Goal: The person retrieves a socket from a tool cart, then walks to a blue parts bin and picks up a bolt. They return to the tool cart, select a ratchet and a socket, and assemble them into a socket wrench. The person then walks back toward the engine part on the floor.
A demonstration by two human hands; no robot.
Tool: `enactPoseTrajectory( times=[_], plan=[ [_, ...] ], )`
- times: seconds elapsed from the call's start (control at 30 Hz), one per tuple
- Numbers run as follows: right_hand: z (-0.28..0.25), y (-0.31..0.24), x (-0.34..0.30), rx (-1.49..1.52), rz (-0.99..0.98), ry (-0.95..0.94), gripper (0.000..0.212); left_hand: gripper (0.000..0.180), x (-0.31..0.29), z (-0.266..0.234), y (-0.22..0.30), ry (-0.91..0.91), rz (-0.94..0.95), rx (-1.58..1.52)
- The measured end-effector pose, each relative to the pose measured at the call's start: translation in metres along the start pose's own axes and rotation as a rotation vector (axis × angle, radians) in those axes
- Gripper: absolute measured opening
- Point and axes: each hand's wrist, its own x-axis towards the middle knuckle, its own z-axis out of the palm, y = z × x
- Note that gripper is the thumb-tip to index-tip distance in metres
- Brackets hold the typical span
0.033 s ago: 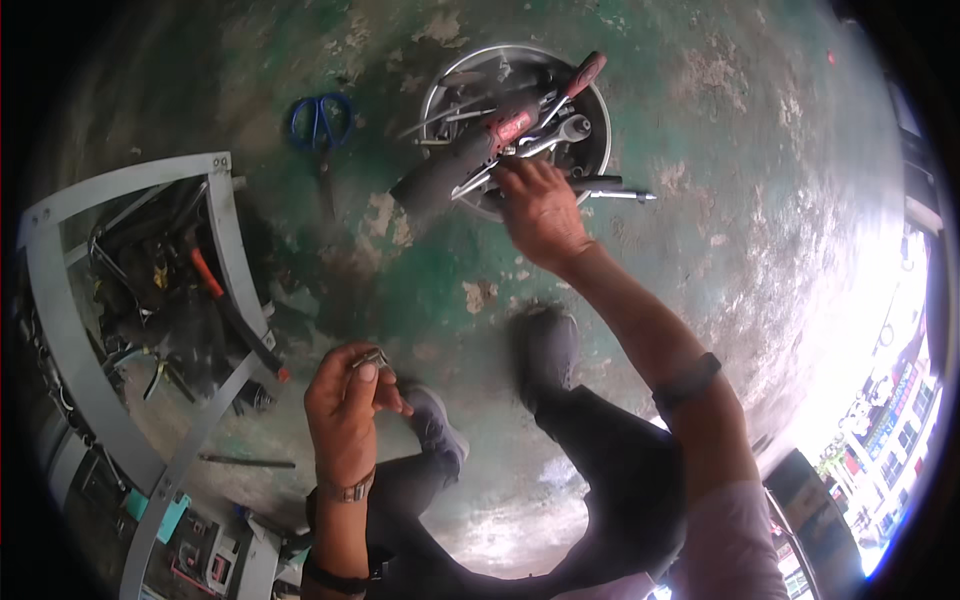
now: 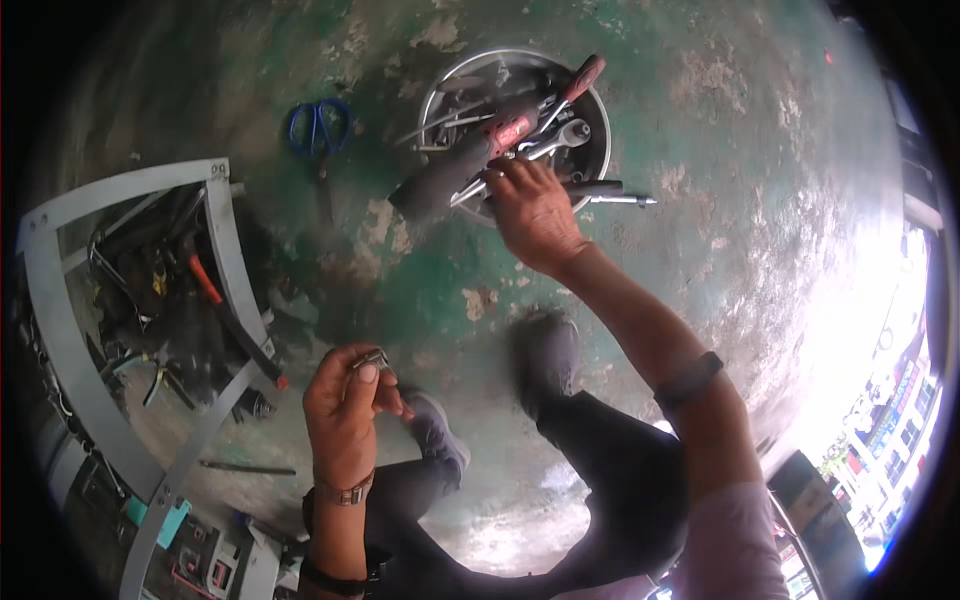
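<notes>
My left hand [image 2: 345,410] is closed at the lower left, pinching a small shiny metal piece [image 2: 371,360] between thumb and index finger; its exact kind is too small to tell. My right hand [image 2: 540,218] reaches into a round metal bowl [image 2: 606,112] of tools, its fingers curled down and their tips hidden among the tools. Right beside those fingers are a silver ratchet wrench [image 2: 568,134] and a dark power tool with a red band [image 2: 470,155], which leans over the bowl's rim. A red-handled screwdriver [image 2: 585,77] sticks out at the far right.
Blue-handled scissors [image 2: 320,127] lie on the worn green floor left of the bowl. A grey metal frame [image 2: 125,190] stands at the left, with pliers [image 2: 155,383] and a red-and-black handled tool [image 2: 235,320] inside it. A thin dark rod [image 2: 247,468] lies nearer me.
My right hand has shifted very slightly left within the bowl. The left hand keeps its pinch on the small metal piece.
</notes>
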Motion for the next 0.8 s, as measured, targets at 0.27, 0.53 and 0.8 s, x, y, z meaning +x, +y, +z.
enactPoseTrajectory(
  times=[0.27, 0.53, 0.8],
  plan=[
    [0.008, 0.035, 0.026, -0.13, -0.286, -0.141, 0.034, 0.021, 0.039, 0.019, 0.027, -0.095, 0.307, 0.027],
    [0.053, 0.021, 0.055, -0.204, -0.209, -0.195, 0.024, 0.026, 0.024, 0.039, 0.022, -0.187, 0.343, -0.088],
    [0.032, 0.011, 0.073, -0.224, -0.15, -0.405, 0.032, 0.02, 0.035, 0.004, 0.02, -0.118, 0.422, -0.096]
  ],
)
